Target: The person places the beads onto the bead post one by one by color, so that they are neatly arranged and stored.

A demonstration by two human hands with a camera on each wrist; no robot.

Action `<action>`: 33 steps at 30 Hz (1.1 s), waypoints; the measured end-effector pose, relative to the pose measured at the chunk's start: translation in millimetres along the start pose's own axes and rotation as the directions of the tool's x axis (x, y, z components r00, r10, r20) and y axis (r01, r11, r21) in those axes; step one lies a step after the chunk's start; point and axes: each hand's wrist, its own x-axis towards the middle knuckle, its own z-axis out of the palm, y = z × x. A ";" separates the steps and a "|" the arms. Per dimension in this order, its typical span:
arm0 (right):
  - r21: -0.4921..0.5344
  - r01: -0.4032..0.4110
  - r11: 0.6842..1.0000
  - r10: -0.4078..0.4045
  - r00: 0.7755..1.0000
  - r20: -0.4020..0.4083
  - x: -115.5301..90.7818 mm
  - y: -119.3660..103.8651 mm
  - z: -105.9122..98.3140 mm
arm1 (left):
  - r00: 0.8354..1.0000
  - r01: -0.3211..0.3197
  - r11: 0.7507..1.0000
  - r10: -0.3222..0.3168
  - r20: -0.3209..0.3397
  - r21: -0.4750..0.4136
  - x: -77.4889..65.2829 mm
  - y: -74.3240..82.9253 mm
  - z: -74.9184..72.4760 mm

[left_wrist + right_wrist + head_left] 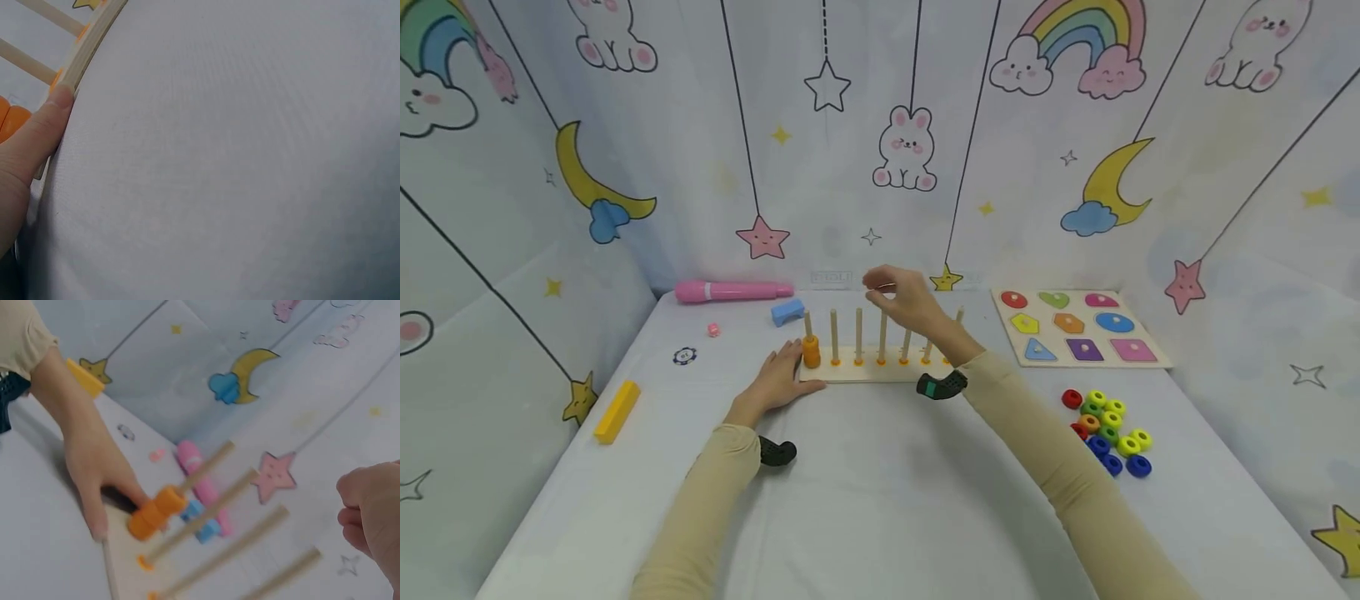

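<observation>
A wooden peg board (868, 375) with a row of upright pegs lies across the middle of the table. Orange rings (811, 352) are stacked on its leftmost peg. My left hand (775, 379) grips the board's left end, the thumb (53, 109) along the front edge and the other fingers on the far side. Above the middle pegs, my right hand (910, 300) is raised with bent fingers, apart from the board. Those fingers (353, 490) also appear at the right of the right wrist view; whether anything small sits between them is hidden.
Loose colored rings (1108, 421) lie in a group at the right, in front of a shape puzzle board (1011, 329). To the left are a pink microphone-like toy (737, 291), blue block (787, 312), pink die (713, 330), poker chip (685, 357) and yellow block (617, 412).
</observation>
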 end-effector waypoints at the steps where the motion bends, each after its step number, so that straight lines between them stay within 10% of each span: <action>1: 0.010 -0.012 1.000 0.012 1.000 -0.016 -4.5 4.7 -8.1 | 1.000 -0.003 1.000 0.003 0.000 0.002 0.3 -0.8 0.5; 16: -0.098 -0.258 0.961 0.239 0.956 -0.171 -121.6 58.2 -110.7 | 1.000 -0.004 1.000 0.004 0.006 0.003 1.1 -2.4 0.2; 33: -0.222 -0.467 0.856 0.432 0.882 -0.188 -269.0 92.9 -154.0 | 1.000 -0.009 1.000 0.009 0.007 -0.001 -0.6 0.7 0.2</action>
